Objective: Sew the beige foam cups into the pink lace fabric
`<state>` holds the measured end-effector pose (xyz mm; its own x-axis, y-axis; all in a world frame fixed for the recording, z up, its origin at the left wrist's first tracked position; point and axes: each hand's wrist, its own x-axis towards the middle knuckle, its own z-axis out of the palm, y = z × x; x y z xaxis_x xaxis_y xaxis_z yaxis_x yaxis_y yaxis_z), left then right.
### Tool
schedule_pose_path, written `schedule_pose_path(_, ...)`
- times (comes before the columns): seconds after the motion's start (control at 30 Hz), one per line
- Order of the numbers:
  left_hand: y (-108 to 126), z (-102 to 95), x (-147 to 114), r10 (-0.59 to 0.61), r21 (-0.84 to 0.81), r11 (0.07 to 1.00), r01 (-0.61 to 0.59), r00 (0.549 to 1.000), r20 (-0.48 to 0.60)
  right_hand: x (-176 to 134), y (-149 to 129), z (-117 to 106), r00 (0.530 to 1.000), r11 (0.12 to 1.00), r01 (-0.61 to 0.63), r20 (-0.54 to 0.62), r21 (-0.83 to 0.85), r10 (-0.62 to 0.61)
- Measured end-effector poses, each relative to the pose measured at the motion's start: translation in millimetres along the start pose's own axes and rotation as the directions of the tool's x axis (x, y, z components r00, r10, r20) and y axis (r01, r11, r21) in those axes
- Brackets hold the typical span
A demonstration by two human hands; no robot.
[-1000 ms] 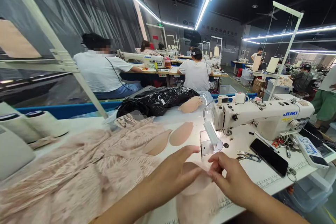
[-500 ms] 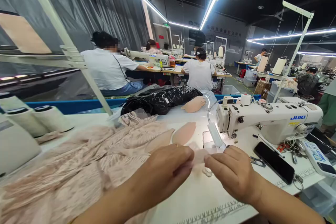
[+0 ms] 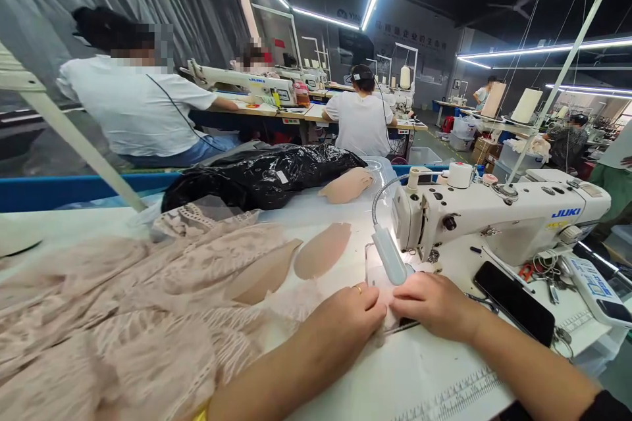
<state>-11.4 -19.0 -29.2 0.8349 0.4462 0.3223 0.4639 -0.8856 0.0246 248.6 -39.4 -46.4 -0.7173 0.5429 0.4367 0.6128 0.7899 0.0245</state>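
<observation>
Pale pink sheer fabric (image 3: 388, 317) lies at the front of the sewing machine's plate, pinched by both hands. My left hand (image 3: 351, 317), with a ring on it, is closed on its left side. Closed on the right side is my right hand (image 3: 434, 306), just below the needle area of the white sewing machine (image 3: 498, 210). A small lamp (image 3: 390, 255) on a bent metal neck hangs over the fingers and hides part of the plate. Two flat beige cut pieces (image 3: 323, 251) (image 3: 266, 271) rest left of the machine, beside a heap of pink lace fabric (image 3: 148, 289).
A black plastic bag (image 3: 261, 174) and another beige piece (image 3: 346, 185) lie behind the work. Right of my right hand are a black phone (image 3: 515, 299), small scissors (image 3: 481, 302) and keys (image 3: 563, 340). A ruler strip (image 3: 454, 395) runs along the front edge. Co-workers sit ahead.
Both hands have moved the sheer fabric down onto the machine's plate, near the needle. The view has turned slightly right and closer, so the fabric heap shifts left.
</observation>
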Motion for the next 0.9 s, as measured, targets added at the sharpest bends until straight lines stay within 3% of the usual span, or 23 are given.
schedule_pose_path(0.2,2,13.0,-5,0.076,-0.059,0.995,-0.085,0.987,-0.144,-6,-6,-13,0.999,0.998,-0.039,-0.002,0.045,0.040)
schedule_pose_path(0.33,-4,28.0,-6,0.024,-0.088,0.995,-0.051,0.959,-0.283,-5,-6,-12,0.999,0.995,-0.040,-0.015,0.088,0.042)
schedule_pose_path(0.6,-8,40.1,-8,-0.005,-0.042,0.999,-0.008,0.951,-0.310,-3,-10,-11,0.999,0.989,-0.042,-0.001,0.139,0.042)
schedule_pose_path(0.7,-6,32.5,-6,0.001,-0.028,1.000,-0.010,0.953,-0.304,-3,-10,-11,0.999,0.988,-0.041,-0.014,0.148,0.043)
schedule_pose_path(0.9,1,13.6,-3,-0.030,0.027,0.999,0.035,0.985,-0.170,-3,-11,-11,0.999,0.985,-0.031,-0.034,0.167,0.038)
